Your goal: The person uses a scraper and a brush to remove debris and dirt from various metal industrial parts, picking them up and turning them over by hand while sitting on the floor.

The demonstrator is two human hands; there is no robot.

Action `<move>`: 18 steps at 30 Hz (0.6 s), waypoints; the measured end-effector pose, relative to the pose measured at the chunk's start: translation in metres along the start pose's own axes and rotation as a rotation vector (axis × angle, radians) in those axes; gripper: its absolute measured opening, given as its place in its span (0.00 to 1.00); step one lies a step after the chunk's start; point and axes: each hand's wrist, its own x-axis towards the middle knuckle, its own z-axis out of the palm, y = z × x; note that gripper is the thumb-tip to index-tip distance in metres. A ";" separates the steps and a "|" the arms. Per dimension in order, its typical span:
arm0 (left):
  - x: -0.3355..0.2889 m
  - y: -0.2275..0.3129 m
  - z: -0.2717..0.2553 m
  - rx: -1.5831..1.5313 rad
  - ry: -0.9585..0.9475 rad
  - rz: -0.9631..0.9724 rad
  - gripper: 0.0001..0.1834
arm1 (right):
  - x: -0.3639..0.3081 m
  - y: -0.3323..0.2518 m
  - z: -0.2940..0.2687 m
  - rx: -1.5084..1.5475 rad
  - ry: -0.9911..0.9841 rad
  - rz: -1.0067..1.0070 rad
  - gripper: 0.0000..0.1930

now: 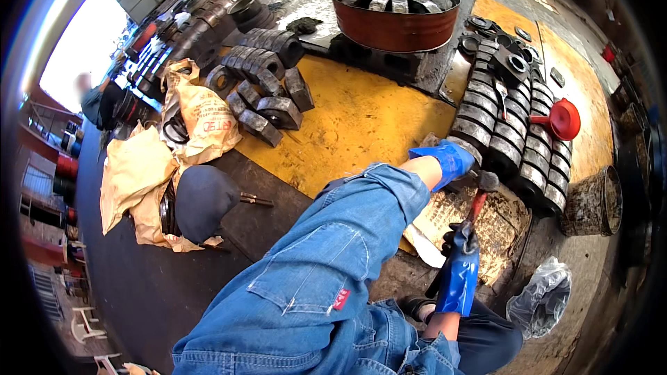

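Note:
My right hand (461,242), in a blue gauntlet with a dark glove, is closed round a red-handled tool (477,205). Its dark, rounded head could be a brush or a hammer. That head points away from me, just short of the rows of metal rings. My left hand (448,162), in a blue glove, reaches to the near end of the leftmost ring row (470,132). Its fingers are mostly hidden, so its grip does not show. Below both hands lies a stained, flattened brown sheet (504,226). Several more dark ring rows (538,160) stand to the right.
A red funnel-like scoop (564,120) rests on the rows. A dirty bucket (594,201) and a clear plastic bag (542,298) stand at right. Ahead is a rust-red drum (396,28) of metal parts. Loose blocks (278,111) and torn paper sacks (139,173) lie left; a person (101,101) is beyond.

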 end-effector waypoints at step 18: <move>0.014 -0.002 -0.002 -0.003 -0.079 -0.020 0.19 | -0.010 -0.006 -0.011 0.022 -0.266 -0.396 0.20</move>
